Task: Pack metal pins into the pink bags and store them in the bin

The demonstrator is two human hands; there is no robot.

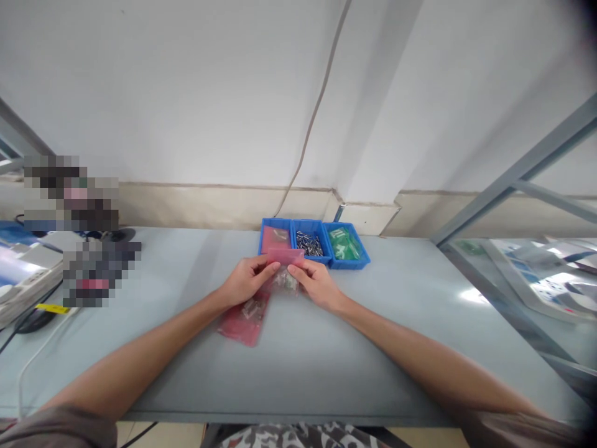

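Note:
My left hand point(246, 279) and my right hand point(318, 283) meet over the grey table point(298, 367) and together pinch a small pink plastic bag point(285, 266) with small metal parts inside. Thumb and fingers of each hand close on the bag's top edge. A second pink bag point(245, 318) with metal parts lies flat on the table, partly under my left hand. Just behind the hands stand three joined blue trays: the left tray point(275, 235) holds pink bags, the middle tray point(309, 242) holds small metal parts, the right tray point(347, 244) holds green pieces.
A white wall with a hanging cable point(313, 118) rises behind the table. At the left edge lie a white device point(25, 277) and dark cables. A grey metal frame point(513, 180) with a glass surface stands at the right.

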